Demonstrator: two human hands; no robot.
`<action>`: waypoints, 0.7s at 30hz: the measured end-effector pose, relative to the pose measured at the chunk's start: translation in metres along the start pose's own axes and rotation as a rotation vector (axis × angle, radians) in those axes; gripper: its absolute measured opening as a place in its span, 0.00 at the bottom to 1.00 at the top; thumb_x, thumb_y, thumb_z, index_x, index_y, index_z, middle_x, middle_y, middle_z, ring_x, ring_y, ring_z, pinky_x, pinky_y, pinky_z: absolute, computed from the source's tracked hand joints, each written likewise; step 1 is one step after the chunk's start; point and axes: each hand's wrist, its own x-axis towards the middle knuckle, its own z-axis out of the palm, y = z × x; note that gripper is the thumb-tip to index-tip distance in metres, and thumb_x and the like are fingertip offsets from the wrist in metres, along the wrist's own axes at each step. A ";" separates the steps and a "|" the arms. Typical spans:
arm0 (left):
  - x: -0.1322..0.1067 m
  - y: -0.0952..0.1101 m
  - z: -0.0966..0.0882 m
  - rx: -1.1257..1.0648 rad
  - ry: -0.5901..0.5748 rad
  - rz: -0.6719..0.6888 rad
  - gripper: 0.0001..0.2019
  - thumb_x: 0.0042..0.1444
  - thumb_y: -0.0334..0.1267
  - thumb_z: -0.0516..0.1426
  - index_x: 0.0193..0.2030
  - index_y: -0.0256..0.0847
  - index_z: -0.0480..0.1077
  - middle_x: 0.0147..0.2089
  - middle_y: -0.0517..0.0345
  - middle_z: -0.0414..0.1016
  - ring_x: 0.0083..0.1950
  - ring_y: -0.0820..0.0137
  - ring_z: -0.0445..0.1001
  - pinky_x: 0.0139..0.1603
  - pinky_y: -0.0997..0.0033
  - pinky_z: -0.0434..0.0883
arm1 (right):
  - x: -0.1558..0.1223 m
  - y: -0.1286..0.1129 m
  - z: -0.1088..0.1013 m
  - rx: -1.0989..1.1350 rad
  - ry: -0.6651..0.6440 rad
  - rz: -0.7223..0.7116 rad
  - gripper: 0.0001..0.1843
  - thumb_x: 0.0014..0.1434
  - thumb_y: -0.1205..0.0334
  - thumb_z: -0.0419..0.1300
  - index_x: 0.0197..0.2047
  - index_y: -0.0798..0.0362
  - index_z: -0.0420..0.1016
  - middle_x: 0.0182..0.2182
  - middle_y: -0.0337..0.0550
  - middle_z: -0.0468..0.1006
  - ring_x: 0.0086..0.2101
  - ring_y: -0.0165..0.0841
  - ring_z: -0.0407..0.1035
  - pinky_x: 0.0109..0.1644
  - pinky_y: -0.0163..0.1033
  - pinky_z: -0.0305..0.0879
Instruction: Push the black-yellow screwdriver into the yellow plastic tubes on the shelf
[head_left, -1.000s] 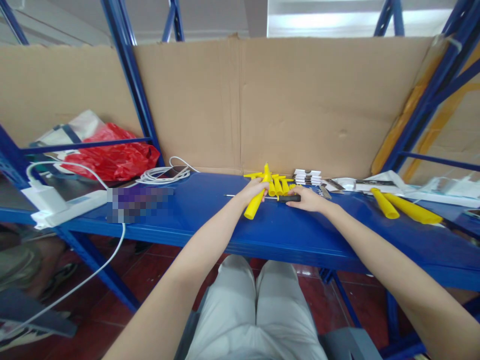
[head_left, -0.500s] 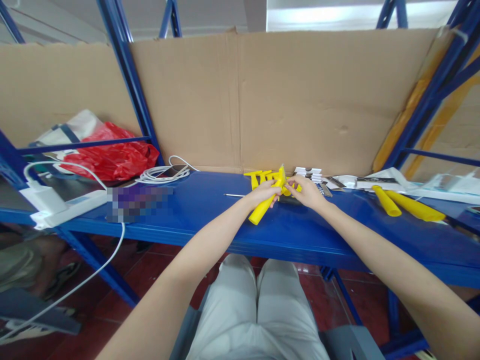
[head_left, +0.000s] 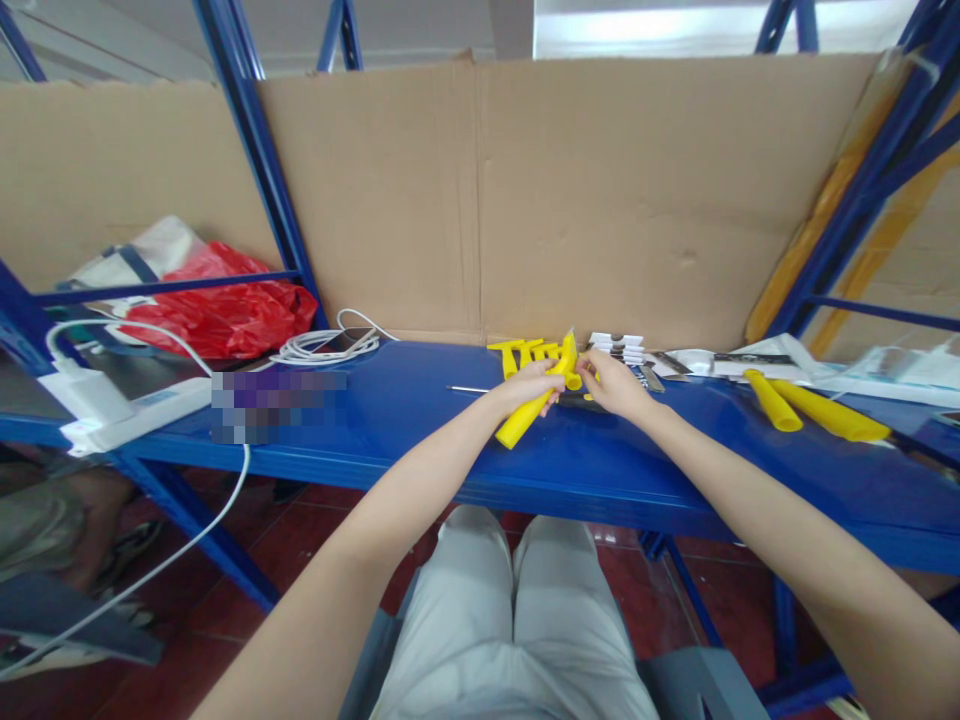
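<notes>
My left hand (head_left: 529, 385) is closed around a long yellow plastic cone (head_left: 517, 424) that slants down toward me over the blue shelf (head_left: 420, 430). My right hand (head_left: 611, 383) pinches a small yellow piece (head_left: 573, 379) at the cone's upper end, fingers together. Behind the hands lie several yellow T-shaped parts (head_left: 525, 350). A thin screwdriver lies on the shelf under the hands, its metal shaft (head_left: 469, 390) poking out to the left.
A stack of white parts (head_left: 619, 347) sits behind my right hand. Two more yellow cones (head_left: 817, 412) lie at the right beside papers. On the left are a white cable coil (head_left: 326, 347), a power strip (head_left: 127, 420) and a red bag (head_left: 217, 315). Cardboard (head_left: 525, 200) backs the shelf.
My right hand left the black screwdriver handle on the shelf and rose to the cone's top end. The left hand lifted the cone slightly; the two hands now meet.
</notes>
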 end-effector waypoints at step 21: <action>0.002 0.004 -0.009 -0.195 0.331 -0.013 0.09 0.50 0.21 0.51 0.29 0.40 0.61 0.14 0.68 0.60 0.13 0.78 0.59 0.18 0.77 0.59 | -0.016 0.089 -0.025 -0.425 -0.201 0.511 0.10 0.56 0.72 0.53 0.35 0.56 0.75 0.39 0.56 0.77 0.43 0.43 0.71 0.46 0.41 0.65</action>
